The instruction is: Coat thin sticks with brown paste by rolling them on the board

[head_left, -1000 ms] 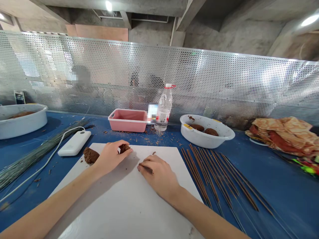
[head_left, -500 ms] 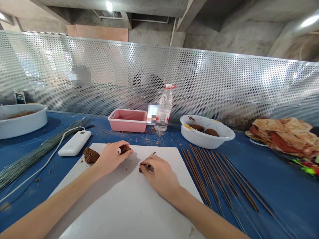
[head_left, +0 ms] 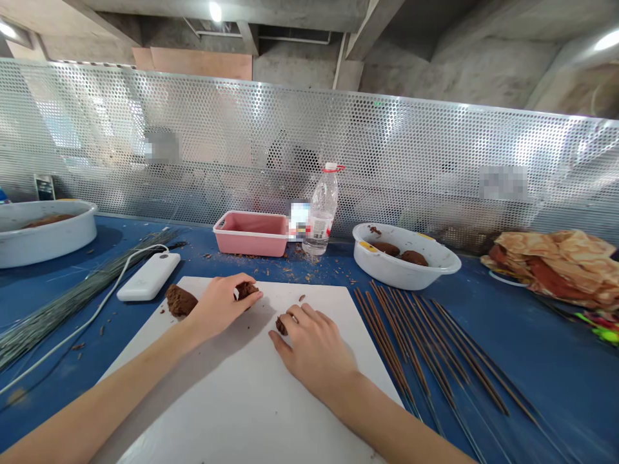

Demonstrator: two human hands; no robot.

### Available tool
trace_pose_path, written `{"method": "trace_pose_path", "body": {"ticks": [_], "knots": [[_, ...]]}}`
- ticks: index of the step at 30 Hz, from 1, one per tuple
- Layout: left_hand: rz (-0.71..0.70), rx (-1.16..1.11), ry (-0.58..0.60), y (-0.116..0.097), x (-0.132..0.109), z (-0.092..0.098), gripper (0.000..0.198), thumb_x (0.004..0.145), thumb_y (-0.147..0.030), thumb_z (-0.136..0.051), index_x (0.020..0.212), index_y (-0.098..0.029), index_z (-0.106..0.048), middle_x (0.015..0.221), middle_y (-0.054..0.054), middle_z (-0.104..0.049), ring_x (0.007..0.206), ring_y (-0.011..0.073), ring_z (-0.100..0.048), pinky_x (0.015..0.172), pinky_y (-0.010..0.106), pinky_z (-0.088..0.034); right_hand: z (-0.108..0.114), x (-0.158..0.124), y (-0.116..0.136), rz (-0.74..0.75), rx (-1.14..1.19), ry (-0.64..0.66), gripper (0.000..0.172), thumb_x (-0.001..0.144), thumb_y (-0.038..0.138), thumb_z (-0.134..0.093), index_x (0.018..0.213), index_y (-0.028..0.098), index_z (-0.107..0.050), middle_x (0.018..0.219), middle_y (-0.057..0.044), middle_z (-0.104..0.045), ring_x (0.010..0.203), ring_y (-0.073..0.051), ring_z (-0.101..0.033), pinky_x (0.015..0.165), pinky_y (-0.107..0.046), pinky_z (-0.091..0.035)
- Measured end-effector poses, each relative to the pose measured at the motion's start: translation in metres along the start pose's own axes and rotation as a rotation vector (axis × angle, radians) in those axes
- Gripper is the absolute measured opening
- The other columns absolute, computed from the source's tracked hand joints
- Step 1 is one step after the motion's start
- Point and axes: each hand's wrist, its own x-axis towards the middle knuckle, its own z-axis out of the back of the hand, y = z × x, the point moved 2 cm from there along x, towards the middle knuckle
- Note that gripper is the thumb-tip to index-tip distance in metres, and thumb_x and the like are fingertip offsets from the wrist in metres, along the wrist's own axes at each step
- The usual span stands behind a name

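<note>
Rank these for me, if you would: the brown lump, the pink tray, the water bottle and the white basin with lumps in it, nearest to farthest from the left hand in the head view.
From the left hand:
1. Brown lump, just left of the hand.
2. Pink plastic tray, straight ahead of it.
3. Plastic water bottle, ahead and to the right, beside the tray.
4. White basin, farther right.

left hand [head_left: 220, 308]: palm down, fingers curled inward, closed | right hand [head_left: 314, 351]: palm down, fingers spread and arched, thumb low | left forearm [head_left: 111, 380]: bare, angled in from lower left | right forearm [head_left: 391, 425]: bare, angled in from lower right | hands: well apart
</note>
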Motion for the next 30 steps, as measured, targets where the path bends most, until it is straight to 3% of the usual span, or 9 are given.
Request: {"method": "trace_pose_path", "body": {"ticks": [8, 16, 22, 30], "knots": [[0.004, -0.003, 0.002, -0.003, -0.001, 0.002, 0.031, 0.094, -0.054, -0.067, 0.095, -0.023, -0.075, 0.085, -0.002, -0.080, 0.067, 0.0175, -0.064, 0.072, 0.031, -0.048, -0.005, 0.004, -0.015, -0.068, 0.140, -0.021, 0.026, 0.103, 0.015, -0.058, 0.087, 0.029, -0.073, 0.095, -0.010, -0.075, 0.100, -0.031, -0.074, 0.072, -0.042, -0.058], [0.023, -0.004, 0.009, -0.004, -0.001, 0.006, 0.033, 0.094, -0.055, -0.067, 0.101, -0.023, -0.077, 0.089, -0.002, -0.081, 0.066, 0.0173, -0.065, 0.070, 0.031, -0.048, 0.005, 0.019, -0.063, -0.380, 0.237, -0.046, 0.021, 0.106, 0.020, -0.057, 0.098, 0.026, -0.076, 0.107, -0.006, -0.077, 0.098, -0.024, -0.072, 0.083, -0.037, -0.051], [0.017, -0.008, 0.013, -0.003, -0.002, 0.006, 0.030, 0.094, -0.053, -0.068, 0.098, -0.024, -0.077, 0.084, -0.003, -0.080, 0.068, 0.0179, -0.066, 0.071, 0.030, -0.047, -0.001, 0.027, -0.078, -0.358, 0.195, 0.004, 0.021, 0.107, 0.022, -0.058, 0.103, 0.022, -0.078, 0.114, -0.007, -0.074, 0.109, -0.025, -0.067, 0.094, -0.037, -0.048], [0.018, -0.009, 0.008, -0.002, -0.001, 0.007, 0.033, 0.093, -0.055, -0.067, 0.100, -0.025, -0.075, 0.086, -0.003, -0.080, 0.064, 0.0174, -0.063, 0.068, 0.030, -0.046, -0.005, 0.024, -0.070, -0.286, 0.164, 0.053, 0.024, 0.107, 0.024, -0.056, 0.105, 0.021, -0.080, 0.114, -0.009, -0.074, 0.112, -0.027, -0.065, 0.097, -0.037, -0.049]]}}
